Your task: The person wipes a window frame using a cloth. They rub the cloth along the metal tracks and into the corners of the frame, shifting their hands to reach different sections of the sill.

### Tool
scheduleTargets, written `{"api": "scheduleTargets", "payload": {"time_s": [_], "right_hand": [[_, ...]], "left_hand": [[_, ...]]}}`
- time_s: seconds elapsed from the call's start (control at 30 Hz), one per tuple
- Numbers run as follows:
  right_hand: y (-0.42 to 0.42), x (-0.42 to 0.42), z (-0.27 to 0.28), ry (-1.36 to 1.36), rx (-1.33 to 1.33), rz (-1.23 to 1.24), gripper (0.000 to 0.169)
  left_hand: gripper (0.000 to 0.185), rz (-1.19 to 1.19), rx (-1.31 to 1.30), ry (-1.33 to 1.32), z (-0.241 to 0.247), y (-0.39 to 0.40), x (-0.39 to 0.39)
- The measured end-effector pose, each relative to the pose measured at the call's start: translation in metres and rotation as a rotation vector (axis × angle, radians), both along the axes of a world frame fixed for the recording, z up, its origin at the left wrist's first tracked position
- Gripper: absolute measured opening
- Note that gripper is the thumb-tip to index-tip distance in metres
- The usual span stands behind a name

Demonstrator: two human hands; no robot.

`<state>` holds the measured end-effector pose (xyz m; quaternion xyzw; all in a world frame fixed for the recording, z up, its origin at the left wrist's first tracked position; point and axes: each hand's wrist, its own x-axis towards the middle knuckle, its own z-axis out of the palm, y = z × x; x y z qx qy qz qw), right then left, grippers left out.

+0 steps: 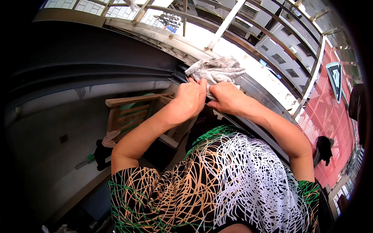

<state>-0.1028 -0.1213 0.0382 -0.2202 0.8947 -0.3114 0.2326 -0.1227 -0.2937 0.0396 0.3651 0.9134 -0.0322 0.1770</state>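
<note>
A crumpled grey-white cloth [217, 68] lies over the metal window sill, at the end of a dark window frame [179, 76]. My left hand [191, 94] is curled at the cloth's near left edge, its fingers pinching the fabric beside the frame. Close by on the right, my right hand [227, 97] grips a lower fold of the same cloth. The fingertips of both hands are partly hidden by the knuckles and the fabric.
Metal security bars [227, 23] rise beyond the sill, with buildings outside. Red mesh [329, 116] covers the right side, where a triangular pale-framed object [334, 81] hangs. Indoors, below my left arm, stands a wooden slatted piece of furniture [134, 112]; a dark window panel [87, 46] spans the upper left.
</note>
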Motion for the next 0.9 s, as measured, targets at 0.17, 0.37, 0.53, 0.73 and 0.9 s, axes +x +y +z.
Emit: {"api": "scheduleTargets", "payload": {"time_s": [0.17, 0.37, 0.53, 0.73, 0.9], "right_hand": [[0.043, -0.008, 0.023, -0.322, -0.387, -0.066, 0.028], [0.063, -0.021, 0.032, -0.623, -0.953, -0.344, 0.026], [0.009, -0.028, -0.014, -0.542, -1.012, -0.198, 0.047], [-0.051, -0.050, -0.033, 0.189, -0.610, 0.013, 0.043], [-0.065, -0.049, -0.047, 0.345, -0.521, -0.093, 0.045]], "left_hand": [[0.031, 0.162, 0.439, -0.248, 0.001, 0.014, 0.024], [0.012, 0.661, 1.153, -0.734, 0.001, 0.012, 0.032], [0.017, 0.880, 0.947, -0.501, 0.002, -0.010, 0.025], [0.032, 0.911, 1.062, -0.368, -0.016, -0.045, 0.028], [0.051, 0.960, 1.140, -0.466, -0.013, -0.033, 0.039]]}}
